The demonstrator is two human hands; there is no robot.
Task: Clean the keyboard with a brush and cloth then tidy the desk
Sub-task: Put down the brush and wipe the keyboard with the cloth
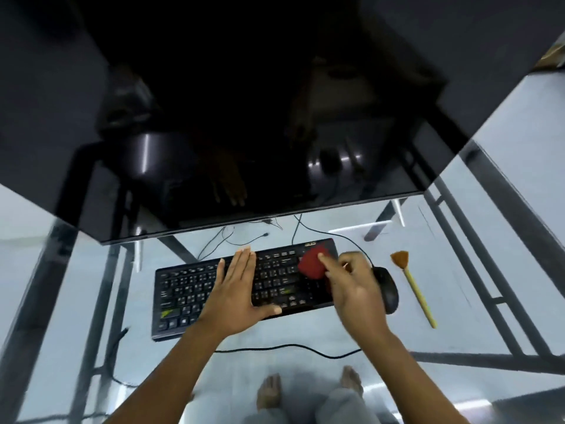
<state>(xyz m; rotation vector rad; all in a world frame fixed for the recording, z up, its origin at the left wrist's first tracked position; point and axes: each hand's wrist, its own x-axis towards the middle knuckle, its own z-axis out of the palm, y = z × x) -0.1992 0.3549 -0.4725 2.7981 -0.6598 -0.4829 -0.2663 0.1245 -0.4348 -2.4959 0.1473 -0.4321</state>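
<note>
Black keyboard [195,293] lies flat, slightly skewed, on glass worktop [305,335]. Red cloth [312,264] bunched on its 2 o'clock corner. Fan brush [412,286], yellow handle, lies at 3 o'clock, bristles toward 12.

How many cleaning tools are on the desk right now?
2. A red cloth is pressed on the keyboard's right end under the right hand; a fan brush lies on the glass, right of the mouse. The monitor may hide others.
</note>
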